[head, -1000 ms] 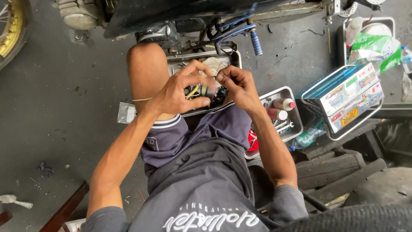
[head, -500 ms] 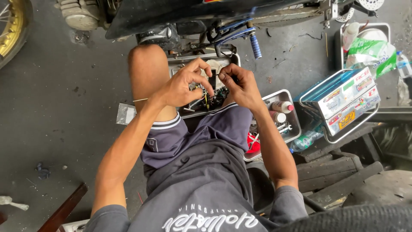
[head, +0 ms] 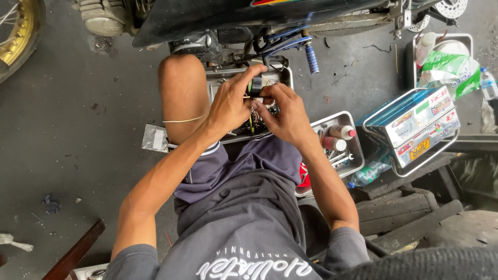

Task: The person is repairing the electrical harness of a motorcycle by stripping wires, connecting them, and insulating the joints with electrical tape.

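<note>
My left hand and my right hand meet above a metal parts tray just past my raised bare knee. Between the fingertips of both hands sits a small dark roll, like black tape, with thin yellow and green wires hanging under it. The left fingers pinch the roll from the top and left. The right fingers press on it from the right. What lies in the tray under my hands is mostly hidden.
A motorcycle stands just beyond the tray, its blue foot peg near my hands. A second tray with spray cans lies at right, beside a sticker-covered toolbox. A gold-rimmed wheel is far left. Wooden blocks lie at lower right.
Both hands have risen slightly away from my lap, toward the motorcycle, and closed tighter around the small dark roll. The wires hang lower beneath them.
</note>
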